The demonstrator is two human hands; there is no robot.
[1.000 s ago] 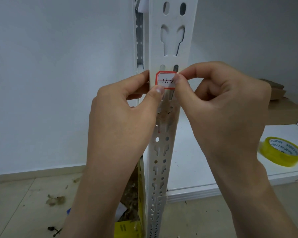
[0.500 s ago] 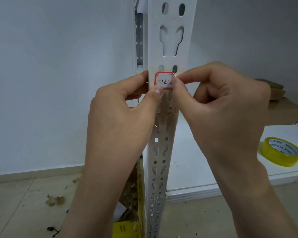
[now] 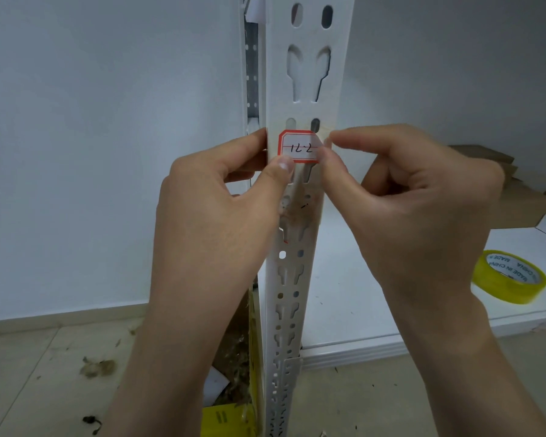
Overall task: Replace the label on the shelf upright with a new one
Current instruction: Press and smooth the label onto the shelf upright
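Holding the label against the upright.
I'm gripping the upright with my left hand, thumb on the label's lower corner; my right hand is pinching its right edge.

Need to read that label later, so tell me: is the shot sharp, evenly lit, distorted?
Head view: soft, even light, no glare on the label, handwriting sharp; the wide-angle lens makes the shelf upright taper downward; print on the tape roll near the right edge is legible.
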